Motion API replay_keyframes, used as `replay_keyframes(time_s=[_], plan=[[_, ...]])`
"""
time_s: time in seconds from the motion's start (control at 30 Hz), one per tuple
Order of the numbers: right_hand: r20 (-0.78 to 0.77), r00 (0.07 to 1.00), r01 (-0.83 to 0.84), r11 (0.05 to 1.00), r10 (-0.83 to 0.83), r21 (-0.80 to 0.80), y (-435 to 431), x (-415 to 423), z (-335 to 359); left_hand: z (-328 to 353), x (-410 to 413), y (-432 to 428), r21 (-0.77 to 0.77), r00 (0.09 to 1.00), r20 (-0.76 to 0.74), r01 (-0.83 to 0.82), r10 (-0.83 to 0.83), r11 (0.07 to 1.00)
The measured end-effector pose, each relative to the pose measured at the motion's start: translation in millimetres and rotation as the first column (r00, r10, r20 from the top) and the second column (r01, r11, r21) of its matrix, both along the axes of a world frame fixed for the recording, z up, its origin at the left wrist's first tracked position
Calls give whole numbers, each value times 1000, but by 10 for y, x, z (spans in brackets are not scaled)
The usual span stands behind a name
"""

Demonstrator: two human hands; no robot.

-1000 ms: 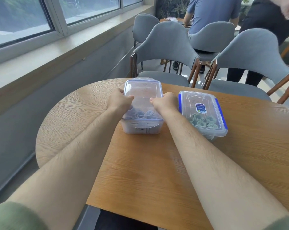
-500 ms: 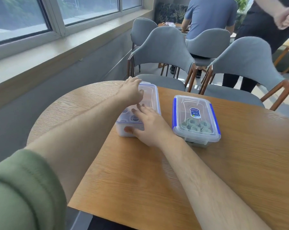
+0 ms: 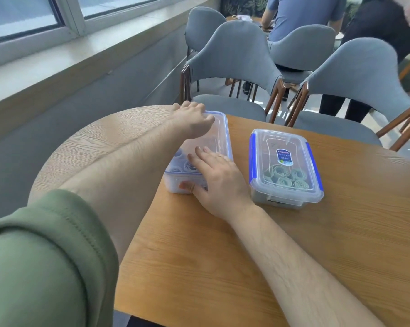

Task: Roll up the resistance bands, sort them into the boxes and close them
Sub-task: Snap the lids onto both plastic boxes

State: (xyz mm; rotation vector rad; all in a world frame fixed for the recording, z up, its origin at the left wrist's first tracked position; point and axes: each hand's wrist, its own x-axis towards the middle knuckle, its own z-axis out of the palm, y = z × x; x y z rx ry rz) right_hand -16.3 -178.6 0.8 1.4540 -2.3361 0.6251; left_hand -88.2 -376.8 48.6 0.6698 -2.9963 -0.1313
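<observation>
Bands (image 3: 286, 178) lie rolled inside both boxes on the bench (image 3: 222, 244). Left hand (image 3: 192, 119) curls over the far end of the left box (image 3: 172, 182); right hand (image 3: 218, 180) presses flat, fingers spread, on its lid (image 3: 217, 135), likely seating it for clipping. Right box (image 3: 284, 199) looks clipped.

Bright daylight, source is window (image 3: 34, 13) at 10 o'clock. Exposure even, no hard shadows; thin soft ones under right box (image 3: 286, 166) and right arm (image 3: 293, 267). Table (image 3: 340, 244) washes pale at 9 and 2 o'clock from sheen. Mild glare on right box top; left box (image 3: 219, 138) milky, contents hard to read. Slight softness on left hand (image 3: 192, 118), probably motion blur. Wide-angle warp: sill (image 3: 57, 74) and chairs (image 3: 234, 57) bow outward, sleeve (image 3: 41, 263) at 7 o'clock looms huge and unsharp. People (image 3: 300, 17) at 1 o'clock soft, compression smear.
</observation>
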Motion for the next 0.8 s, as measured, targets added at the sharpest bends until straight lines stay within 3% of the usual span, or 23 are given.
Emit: replay_keyframes(time_s=[0.2, 0.43, 0.6, 0.8], plan=[[-210, 977, 28, 995, -47, -94, -55, -21, -138, -49, -69, 2, 31, 999, -42, 10, -9, 999], [-353, 934, 13, 993, -53, -117, -89, -74, -217, -43, -121, 34, 61, 1000, -29, 5, -4, 998], [-239, 969, 39, 994, -63, -101, -46, -17, -176, -22, -85, 91, 68, 999, -51, 17, -13, 998], [-39, 999, 0, 998, 2, 66, 16, 21, 22, 36, 35, 168, 143, 997, -77, 21, -10, 990]])
